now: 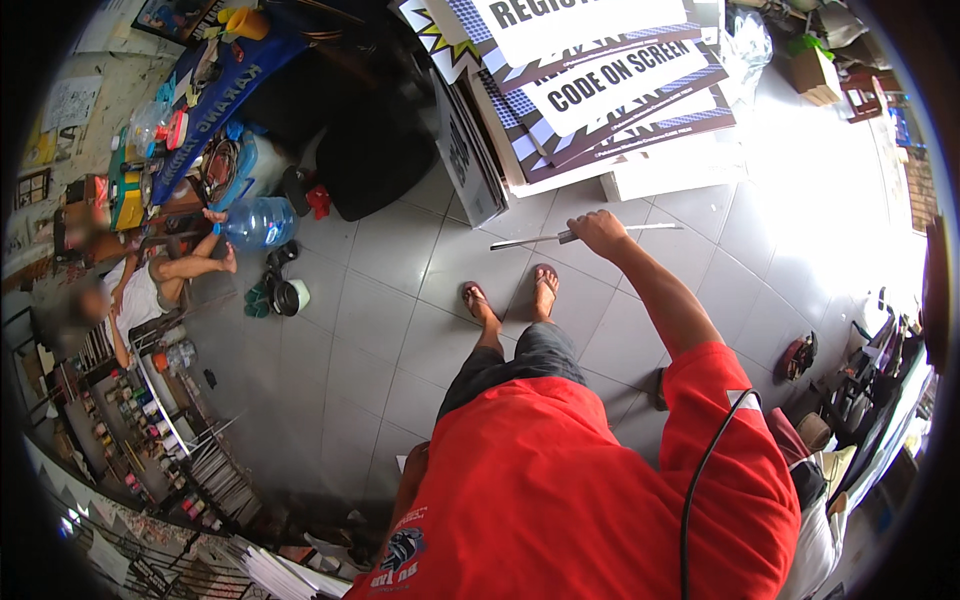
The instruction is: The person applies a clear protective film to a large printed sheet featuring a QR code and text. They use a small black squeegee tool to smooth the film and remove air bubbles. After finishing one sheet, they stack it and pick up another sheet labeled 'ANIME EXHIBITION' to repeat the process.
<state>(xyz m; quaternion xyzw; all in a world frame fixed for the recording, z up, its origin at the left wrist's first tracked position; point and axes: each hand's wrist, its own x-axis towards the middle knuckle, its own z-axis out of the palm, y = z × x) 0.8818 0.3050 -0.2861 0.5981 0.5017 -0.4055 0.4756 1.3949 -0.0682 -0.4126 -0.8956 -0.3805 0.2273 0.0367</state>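
Observation:
My right hand [600,235] is closed around a long, thin, metal-looking tool [530,241] with a grey grip. The tool lies roughly level above the tiled floor and sticks out past both sides of the fist. Just beyond it rises a stack of printed boards [640,90] in white, purple and blue with bold black lettering. Against the stack's left side leans an upright panel [465,150]. My left arm hangs beside the red shirt; only a dark sliver of my left hand [416,462] shows, next to a small white edge, and its fingers are hidden.
At the left sits a person [140,290] near a big blue water bottle [260,222]. A black chair [375,160] stands beyond the bottle. Pots [290,296] rest on the grey tiles [370,310]. Shelves [150,410] with small bottles line the lower left; clutter fills the right edge.

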